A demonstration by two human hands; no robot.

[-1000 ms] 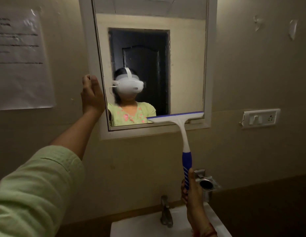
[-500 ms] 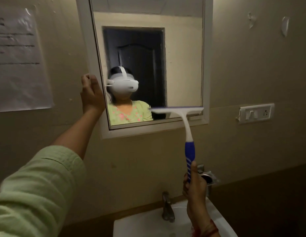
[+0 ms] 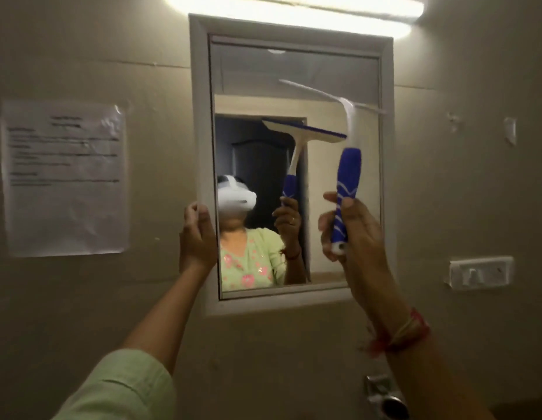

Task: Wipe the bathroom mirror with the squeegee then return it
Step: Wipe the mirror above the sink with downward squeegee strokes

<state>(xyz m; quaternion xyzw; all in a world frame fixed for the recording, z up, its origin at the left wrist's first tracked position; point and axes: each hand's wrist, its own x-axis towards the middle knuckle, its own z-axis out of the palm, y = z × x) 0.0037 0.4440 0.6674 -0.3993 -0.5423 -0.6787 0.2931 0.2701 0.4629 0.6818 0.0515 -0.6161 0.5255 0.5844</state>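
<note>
A white-framed mirror (image 3: 384,177) hangs on the beige wall under a lit tube light. My right hand (image 3: 351,234) grips the blue-and-white handle of the squeegee (image 3: 348,177), held upright. Its white blade lies tilted against the upper right of the glass, about a third of the way down. My left hand (image 3: 198,237) clasps the mirror's left frame edge at mid height, in a light green sleeve. The glass reflects a person and the squeegee.
A printed paper notice (image 3: 65,177) is taped to the wall on the left. A white switch plate (image 3: 480,272) sits on the wall at the right. A metal fitting (image 3: 384,398) shows at the bottom right edge.
My right hand lifted the squeegee from the mirror's bottom edge up to its upper part. The view tilted upward, so the sink and tap dropped out of sight. My left hand stayed on the frame.
</note>
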